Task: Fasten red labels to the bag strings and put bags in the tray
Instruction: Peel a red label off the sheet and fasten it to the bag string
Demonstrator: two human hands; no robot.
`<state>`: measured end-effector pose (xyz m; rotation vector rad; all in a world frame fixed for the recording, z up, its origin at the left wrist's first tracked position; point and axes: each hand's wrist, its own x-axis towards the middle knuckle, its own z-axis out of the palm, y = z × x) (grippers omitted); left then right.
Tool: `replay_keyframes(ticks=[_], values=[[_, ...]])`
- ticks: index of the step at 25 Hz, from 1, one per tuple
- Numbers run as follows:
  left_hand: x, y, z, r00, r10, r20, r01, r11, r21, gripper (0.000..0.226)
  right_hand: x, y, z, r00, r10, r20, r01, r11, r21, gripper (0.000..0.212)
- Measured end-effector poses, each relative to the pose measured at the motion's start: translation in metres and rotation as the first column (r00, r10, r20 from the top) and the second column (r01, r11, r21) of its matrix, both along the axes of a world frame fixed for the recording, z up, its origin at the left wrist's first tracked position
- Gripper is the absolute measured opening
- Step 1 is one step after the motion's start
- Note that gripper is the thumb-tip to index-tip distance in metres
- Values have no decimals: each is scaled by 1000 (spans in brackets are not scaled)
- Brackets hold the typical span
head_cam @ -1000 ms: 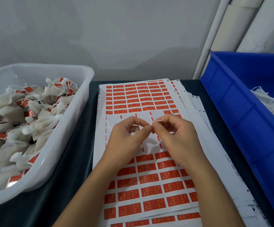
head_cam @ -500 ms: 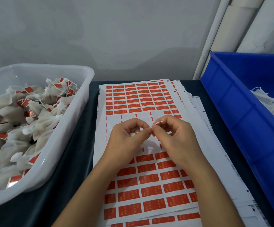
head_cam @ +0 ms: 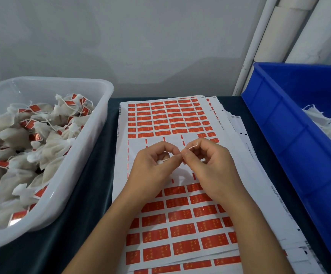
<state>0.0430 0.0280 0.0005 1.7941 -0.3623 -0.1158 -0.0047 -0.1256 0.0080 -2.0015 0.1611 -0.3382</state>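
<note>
Above the label sheet (head_cam: pixel 172 119), left hand (head_cam: pixel 150 167) and right hand (head_cam: pixel 210 165) pinch the string (head_cam: pixel 192 148); fold the label squarely, pressing firmly.

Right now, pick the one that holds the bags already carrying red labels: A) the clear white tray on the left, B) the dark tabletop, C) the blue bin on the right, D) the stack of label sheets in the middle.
A: the white tray on the left is piled with bags with red labels on their strings, while the blue bin shows only plain white material.
</note>
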Motion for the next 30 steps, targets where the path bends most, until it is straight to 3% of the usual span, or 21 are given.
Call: replay_keyframes(ticks=[16, 23, 26, 30], values=[[-2, -3, -1, 1000, 13, -9, -13, 1000, -1, 14, 1, 2, -2, 1000, 0, -14, 0, 1000, 5, 9], [1, -2, -5, 998, 56, -26, -55, 998, 34, 6, 4, -4, -4, 974, -221, 49, 212, 968, 135, 9], [1, -4, -5, 992, 120, 30, -123, 987, 102, 2, 5, -2, -5, 976, -214, 45, 210, 975, 75, 13], [-2, -4, 1, 976, 187, 114, -190, 982, 17, 10, 4, 14, -5, 998, -47, 39, 51, 993, -104, 14]])
